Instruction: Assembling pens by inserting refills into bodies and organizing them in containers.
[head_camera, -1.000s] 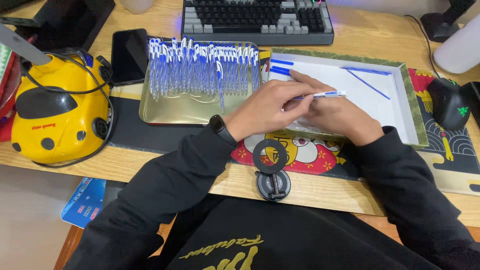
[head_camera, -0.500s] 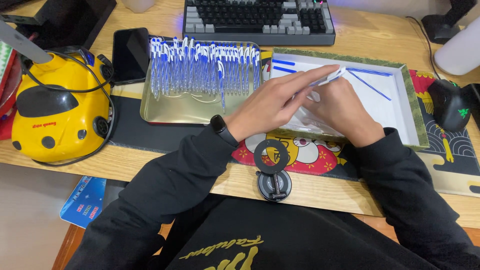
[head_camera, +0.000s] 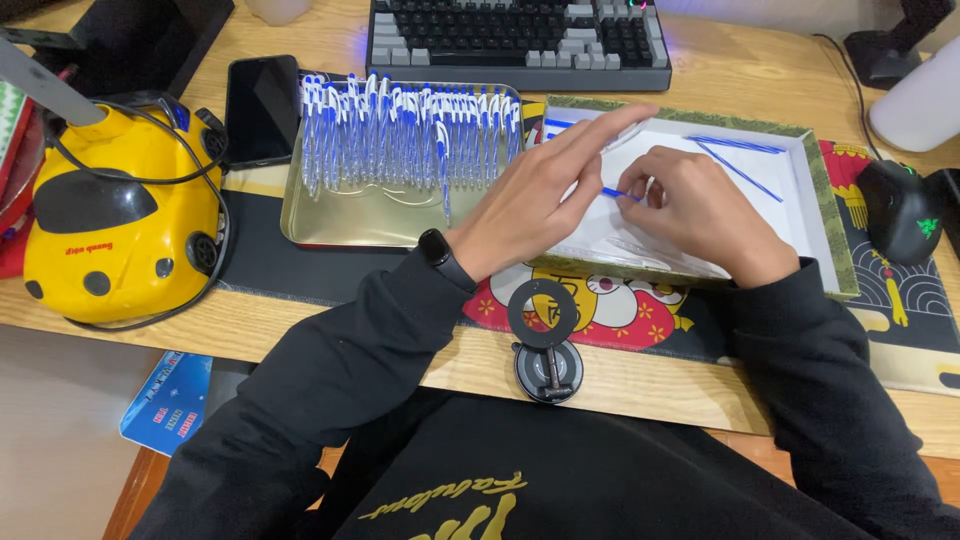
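My left hand (head_camera: 545, 190) and my right hand (head_camera: 705, 210) meet over a white box with a green patterned rim (head_camera: 815, 190). Between their fingertips runs a thin blue pen refill (head_camera: 620, 193), pinched from both ends. The left forefinger points out over a clear pen barrel (head_camera: 622, 135) that I can only partly see. Two loose blue refills (head_camera: 740, 158) lie at the far right of the box. Left of the box, a gold metal tray (head_camera: 350, 215) holds several blue and white pens (head_camera: 410, 135) in a row.
A keyboard (head_camera: 520, 35) stands behind the trays. A black phone (head_camera: 262, 108) and a yellow device with cables (head_camera: 115, 220) are at left. A black mouse (head_camera: 900, 210) and a white cylinder (head_camera: 925, 100) are at right. A round phone stand (head_camera: 545, 345) sits at the desk's front edge.
The pen that my hands held a second ago has come apart: the blue refill now shows between the fingertips, and my left fingers have stretched out farther over the box.
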